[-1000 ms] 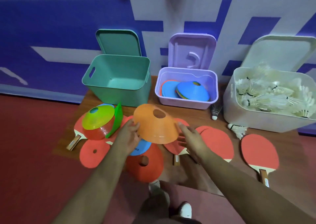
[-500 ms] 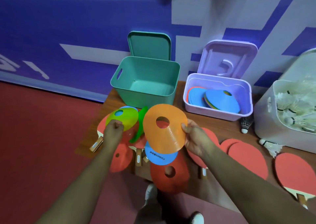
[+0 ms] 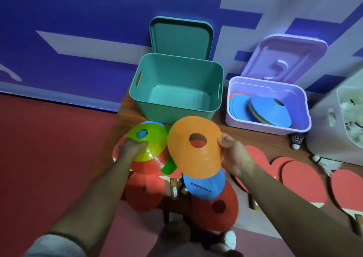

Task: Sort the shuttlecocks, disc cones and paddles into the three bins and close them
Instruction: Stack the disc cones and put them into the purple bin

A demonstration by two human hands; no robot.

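Note:
My right hand (image 3: pixel 233 156) holds an orange disc cone (image 3: pixel 194 148) by its right rim, lifted above the table. My left hand (image 3: pixel 130 148) grips the near rim of a yellow-green cone (image 3: pixel 151 144) that tops a stack on a red cone (image 3: pixel 151 166). A blue cone (image 3: pixel 206 186), more red cones (image 3: pixel 218 207) and red paddles (image 3: pixel 302 180) lie below. The green bin (image 3: pixel 176 87) stands empty with its lid up. The purple bin (image 3: pixel 269 103) holds several cones. The white bin (image 3: pixel 334 123) at the right edge holds shuttlecocks.
Two loose shuttlecocks (image 3: pixel 297 139) lie on the wooden table (image 3: pixel 255 137) between the purple and white bins. A blue and white wall stands right behind the bins. Red floor lies to the left, and my shoes (image 3: pixel 227 239) show at the bottom.
My left hand let go of the orange cone and took hold of the yellow-green cone's rim. The right hand alone now holds the orange cone, tilted up. The view has swung left.

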